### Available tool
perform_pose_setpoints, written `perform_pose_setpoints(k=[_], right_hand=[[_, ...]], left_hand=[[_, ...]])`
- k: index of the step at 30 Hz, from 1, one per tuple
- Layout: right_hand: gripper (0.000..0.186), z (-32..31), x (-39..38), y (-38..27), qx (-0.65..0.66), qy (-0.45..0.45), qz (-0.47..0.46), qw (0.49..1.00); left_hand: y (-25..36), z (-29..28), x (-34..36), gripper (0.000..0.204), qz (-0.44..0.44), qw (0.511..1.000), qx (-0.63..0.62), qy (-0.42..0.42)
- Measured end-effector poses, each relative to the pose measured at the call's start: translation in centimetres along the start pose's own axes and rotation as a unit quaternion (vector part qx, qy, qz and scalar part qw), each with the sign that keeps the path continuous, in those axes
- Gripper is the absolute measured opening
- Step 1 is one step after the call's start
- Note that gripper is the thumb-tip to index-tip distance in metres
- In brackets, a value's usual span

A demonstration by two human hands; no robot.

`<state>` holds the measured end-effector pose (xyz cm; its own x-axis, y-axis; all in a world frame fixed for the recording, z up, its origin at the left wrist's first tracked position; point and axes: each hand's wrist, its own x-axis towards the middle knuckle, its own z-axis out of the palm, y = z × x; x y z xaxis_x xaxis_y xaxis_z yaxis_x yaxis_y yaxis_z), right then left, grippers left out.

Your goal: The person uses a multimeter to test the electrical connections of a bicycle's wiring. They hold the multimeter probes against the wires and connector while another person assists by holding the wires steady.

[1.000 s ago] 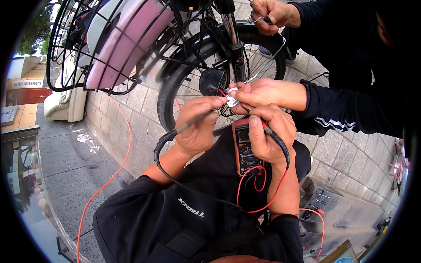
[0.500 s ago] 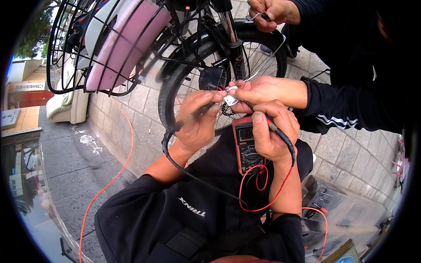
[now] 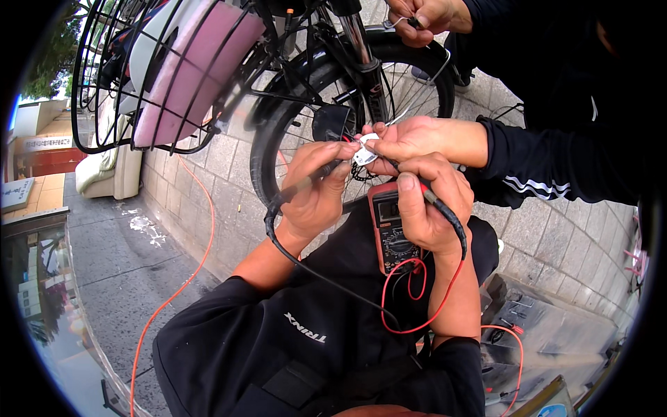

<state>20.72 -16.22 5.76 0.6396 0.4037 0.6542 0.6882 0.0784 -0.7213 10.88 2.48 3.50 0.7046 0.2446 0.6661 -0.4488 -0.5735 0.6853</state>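
Note:
My left hand [image 3: 309, 198] is closed round a black test probe [image 3: 299, 189], its tip by a small white flat piece with thin wires [image 3: 365, 153]. A co-worker's hand [image 3: 410, 137] pinches that white piece from the right. My right hand [image 3: 438, 205] grips a second test probe [image 3: 443, 208], red and black, pointing at the same piece; whether either tip touches it is too small to tell. A red-framed multimeter [image 3: 397, 243] with a dial lies on my lap under my right hand. Its red and black leads loop over my clothes.
Ahead stands a bicycle wheel [image 3: 267, 163] with a black wire basket [image 3: 104, 139] holding a pink-sided thing. The co-worker's other hand [image 3: 431, 17] holds a thin wire. An orange cord [image 3: 208, 236] runs along the paving at left. Tools [image 3: 511, 326] lie at lower right.
The view has shifted slightly. The white piece is tilted a little differently in the co-worker's fingers. Both my hands keep their grip on the probes, nearly unmoved.

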Motion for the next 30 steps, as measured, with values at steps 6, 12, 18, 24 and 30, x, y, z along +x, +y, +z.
perform_pose_setpoints(k=[6,12,18,24,30], right_hand=[[0.007,0.1,-0.1,0.0,0.015,0.008,0.015,1.000],[0.007,0.1,-0.1,0.1,0.017,0.010,0.014,1.000],[0.007,0.1,-0.3,0.2,0.020,0.009,0.017,1.000],[0.007,0.1,-0.3,0.2,0.018,0.011,0.016,1.000],[0.006,0.4,-0.5,0.0,0.036,0.030,0.039,0.998]], left_hand=[[-0.5,-0.1,-0.1,0.034,0.007,1.000,0.015,-0.006],[-0.7,0.3,-0.3,0.034,-0.014,1.000,0.001,0.006],[-1.1,-0.2,-0.6,0.041,-0.005,1.000,0.016,-0.027],[-1.0,-0.1,-0.7,0.040,-0.015,1.000,0.011,-0.022],[-1.0,0.3,-0.5,0.033,-0.014,1.000,0.008,0.015]])
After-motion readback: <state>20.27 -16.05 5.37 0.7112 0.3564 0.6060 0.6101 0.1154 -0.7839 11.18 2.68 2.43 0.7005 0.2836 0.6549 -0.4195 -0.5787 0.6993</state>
